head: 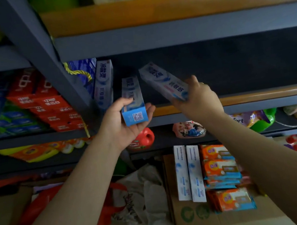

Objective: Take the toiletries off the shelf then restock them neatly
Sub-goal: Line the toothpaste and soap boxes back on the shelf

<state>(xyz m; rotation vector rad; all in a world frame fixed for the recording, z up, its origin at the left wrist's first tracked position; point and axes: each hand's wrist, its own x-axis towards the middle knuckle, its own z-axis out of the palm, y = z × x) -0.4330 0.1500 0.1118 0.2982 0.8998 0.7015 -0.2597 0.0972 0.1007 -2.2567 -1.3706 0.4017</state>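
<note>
The left hand (pixel 125 120) grips a toothpaste box (pixel 134 103) by its near end; the right hand (pixel 197 98) clasps a second toothpaste box (pixel 164 81), angled over the shelf (pixel 259 100). Below the right hand, a cardboard carton (pixel 188 215) carries two more boxes (pixel 188 172) and orange packs (pixel 222 170).

Two white-blue toothpaste boxes (pixel 133 100) (pixel 165 82) held at shelf (pixel 259 96) edge, third (pixel 103 82) upright inside left
</note>
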